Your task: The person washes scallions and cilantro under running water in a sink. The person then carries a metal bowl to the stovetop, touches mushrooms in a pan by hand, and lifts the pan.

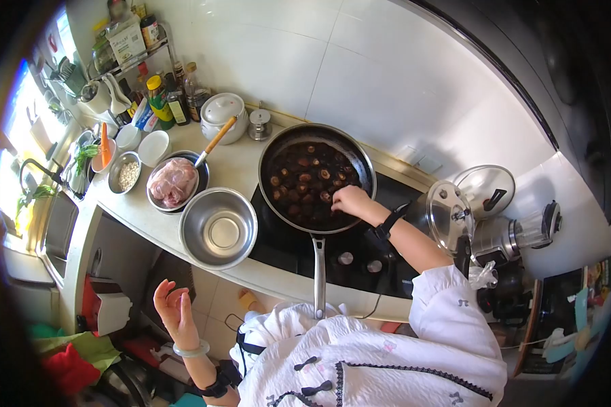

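My right hand (352, 202) is over the right side of a dark frying pan (365, 157), its fingers pinched together at the surface; what they grip, if anything, is hidden. Brown mushrooms (304, 178) lie in dark liquid in the pan, which sits on the black cooktop (278, 234). My left hand (176, 313) hangs in the air below the counter's front edge, fingers apart and curved, holding nothing. Nearest to it is an empty steel bowl (218, 229) at the counter edge, left of the pan.
Raw meat (174, 182) fills a bowl with a wooden-handled utensil (217, 140) leaning over it. Behind stands a white lidded pot (223, 110). A pressure cooker (448, 214) and blender (523, 230) are right. The pan's handle (320, 278) points toward my body. Bottles (159, 102) stand back left.
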Demonstrator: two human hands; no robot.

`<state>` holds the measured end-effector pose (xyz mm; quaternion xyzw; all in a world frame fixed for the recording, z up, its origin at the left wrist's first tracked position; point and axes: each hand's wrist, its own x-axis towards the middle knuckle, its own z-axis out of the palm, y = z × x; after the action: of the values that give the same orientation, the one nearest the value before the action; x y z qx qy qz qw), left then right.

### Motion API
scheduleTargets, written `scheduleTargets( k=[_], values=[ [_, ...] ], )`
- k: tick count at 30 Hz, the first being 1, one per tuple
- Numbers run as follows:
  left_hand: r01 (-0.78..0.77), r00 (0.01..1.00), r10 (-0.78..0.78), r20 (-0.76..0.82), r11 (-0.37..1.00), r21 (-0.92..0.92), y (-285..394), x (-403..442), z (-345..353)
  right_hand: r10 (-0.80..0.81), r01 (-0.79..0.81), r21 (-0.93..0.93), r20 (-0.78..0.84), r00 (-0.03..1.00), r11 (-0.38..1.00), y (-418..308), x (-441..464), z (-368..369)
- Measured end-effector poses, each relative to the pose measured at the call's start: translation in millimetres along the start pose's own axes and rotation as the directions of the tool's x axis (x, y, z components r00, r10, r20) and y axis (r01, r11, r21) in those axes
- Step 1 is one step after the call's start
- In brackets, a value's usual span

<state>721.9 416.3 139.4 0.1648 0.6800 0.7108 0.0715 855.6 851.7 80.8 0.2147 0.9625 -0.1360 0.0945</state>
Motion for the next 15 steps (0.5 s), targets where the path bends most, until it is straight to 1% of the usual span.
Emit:
scheduleTargets(
  k=[1,3,4,5,7,8,9,11,12,13,15],
  values=[
    [0.001,1.0,-0.001,0.001,1.0,0.0,1,0,-1,0.011,-0.008,0.046,-0.078,0.997,0.999,7,4,0],
    [-0.01,1.0,0.01,-0.004,1.0,0.022,2,-1,-3,0.029,-0.022,0.046,-0.165,0.986,0.999,19,8,-4],
    [-0.008,1.0,0.008,-0.004,1.0,0.022,1,-1,-4,-0.019,0.014,-0.028,-0.192,0.981,1.0,35,14,5],
    [-0.015,1.0,0.015,-0.003,1.0,0.025,1,-1,-5,-0.018,0.013,-0.03,-0.192,0.981,0.999,39,11,6],
    [-0.021,1.0,0.021,-0.003,1.0,0.023,-1,-1,-5,-0.055,0.047,-0.04,-0.249,0.967,0.998,43,4,11],
    [-0.014,1.0,0.014,-0.003,0.999,0.032,-1,-1,-4,-0.025,0.018,-0.034,-0.212,0.977,0.999,36,1,8],
    [-0.008,1.0,0.008,-0.003,0.999,0.042,-2,-1,-4,-0.026,0.019,-0.035,-0.211,0.977,0.999,31,0,8],
    [-0.002,1.0,0.002,0.004,1.0,0.026,-1,-2,-2,-0.07,0.065,-0.137,-0.035,0.997,0.988,22,1,9],
    [0.003,1.0,-0.003,0.014,1.0,0.01,0,-1,-1,-0.049,0.052,-0.132,0.029,0.998,0.99,15,3,10],
    [0.0,1.0,0.0,0.015,1.0,0.012,1,-1,-1,-0.05,0.053,-0.129,0.026,0.998,0.99,11,4,10],
    [-0.005,1.0,0.004,0.016,1.0,0.02,4,1,-1,-0.056,0.061,-0.049,0.099,0.993,0.997,-3,0,-3]
  ],
)
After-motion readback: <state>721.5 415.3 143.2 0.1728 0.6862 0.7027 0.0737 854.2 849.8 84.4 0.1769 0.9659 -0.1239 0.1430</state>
